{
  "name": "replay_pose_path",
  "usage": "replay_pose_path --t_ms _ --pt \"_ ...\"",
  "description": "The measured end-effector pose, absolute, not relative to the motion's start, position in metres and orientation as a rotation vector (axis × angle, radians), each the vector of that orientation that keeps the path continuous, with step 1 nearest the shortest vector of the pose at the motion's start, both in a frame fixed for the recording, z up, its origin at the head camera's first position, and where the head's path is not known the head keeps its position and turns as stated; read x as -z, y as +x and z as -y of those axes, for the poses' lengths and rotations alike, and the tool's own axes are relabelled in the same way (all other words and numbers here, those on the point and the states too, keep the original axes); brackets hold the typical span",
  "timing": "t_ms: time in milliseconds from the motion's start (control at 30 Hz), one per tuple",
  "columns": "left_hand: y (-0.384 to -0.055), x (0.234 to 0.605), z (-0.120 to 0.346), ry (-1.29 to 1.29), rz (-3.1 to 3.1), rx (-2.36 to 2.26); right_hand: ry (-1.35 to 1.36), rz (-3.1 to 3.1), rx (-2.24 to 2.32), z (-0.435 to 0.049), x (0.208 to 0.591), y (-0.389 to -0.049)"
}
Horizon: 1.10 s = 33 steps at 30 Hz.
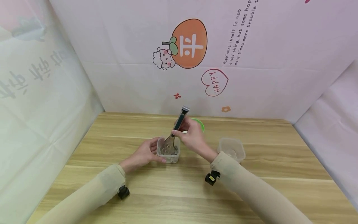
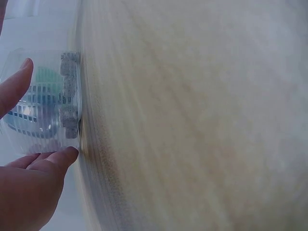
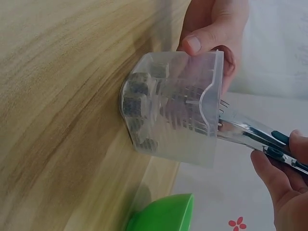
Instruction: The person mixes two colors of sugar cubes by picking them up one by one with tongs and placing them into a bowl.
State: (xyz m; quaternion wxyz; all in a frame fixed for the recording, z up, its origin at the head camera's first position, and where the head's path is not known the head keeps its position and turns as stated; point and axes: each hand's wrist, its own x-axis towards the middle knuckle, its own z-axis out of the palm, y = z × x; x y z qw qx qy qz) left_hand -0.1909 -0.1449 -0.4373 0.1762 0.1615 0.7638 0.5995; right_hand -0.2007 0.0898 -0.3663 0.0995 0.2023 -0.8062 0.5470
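Gripped tongs in right hand, slanted lower left, tips inside clear box just below head-view centre. Held box between thumb and fingers of nearer left hand. Saw gray lumps by tips; could not tell contact.

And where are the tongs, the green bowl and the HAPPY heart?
Tongs [image 1: 179,121]: head view, on the dark handle.
Green bowl [image 3: 161,213]: right wrist view, outer side.
HAPPY heart [image 1: 215,82]: head view, middle lettering.
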Motion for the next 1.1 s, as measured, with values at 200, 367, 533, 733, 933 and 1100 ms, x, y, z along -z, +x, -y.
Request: replay_pose_path --t_ms 200,367,533,733,933,1100 --pt "-0.1916 0.4388 0.1470 0.487 -2.157 -1.692 0.633 2.418 -1.613 -0.0871 0.3686 -0.2006" --pt "-0.1921 0.4391 0.1471 0.484 -2.152 -1.692 0.616 2.441 -1.587 -0.0856 0.3690 -0.2020" --pt "-0.1917 0.4383 0.1457 0.481 -2.142 -1.698 0.602 2.433 -1.575 -0.0848 0.3696 -0.2029" --pt "-0.1910 0.4383 0.1459 0.478 -2.141 -1.696 0.623 2.421 -1.585 -0.0853 0.3712 -0.2035" --pt "-0.1909 0.4383 0.1464 0.474 -2.150 -1.692 0.638 2.421 -1.571 -0.0839 0.3726 -0.2048" --pt "-0.1910 0.4374 0.1458 0.471 -2.152 -1.697 0.614 2.416 -1.583 -0.0837 0.3728 -0.2060"
